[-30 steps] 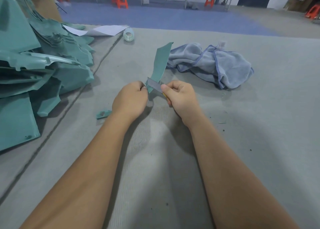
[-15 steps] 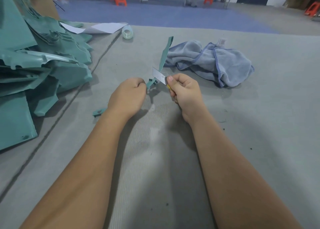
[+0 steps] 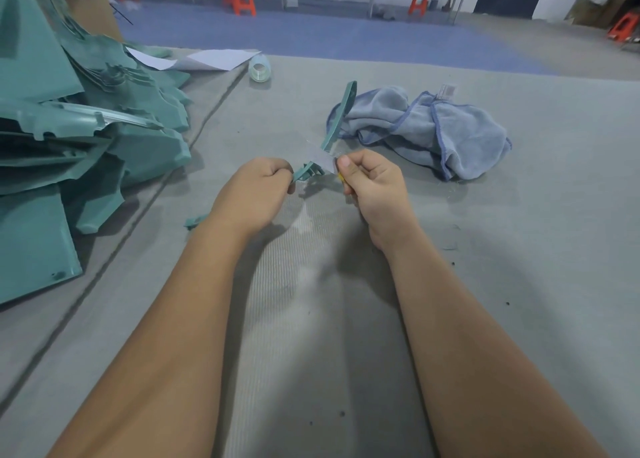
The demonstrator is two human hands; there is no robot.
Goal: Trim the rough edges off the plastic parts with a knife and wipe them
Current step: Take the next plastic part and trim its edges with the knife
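My left hand (image 3: 258,192) grips the lower end of a narrow teal plastic part (image 3: 341,116), which stands up edge-on toward the camera above the grey table (image 3: 519,249). My right hand (image 3: 374,187) pinches a knife with a flat blade (image 3: 323,157) and a bit of yellow handle showing under the thumb. The blade lies against the part's edge just above my left fingers. A crumpled blue-grey cloth (image 3: 450,131) lies on the table behind and to the right of my hands.
A heap of large teal plastic parts (image 3: 69,138) fills the table's left side. A small teal offcut (image 3: 195,221) lies by my left wrist. A tape roll (image 3: 259,71) and white paper (image 3: 214,59) sit at the far edge. Orange stools stand beyond.
The part has turned from showing its broad face to standing edge-on. The blade has slid a little up along its edge, and both hands have shifted slightly.
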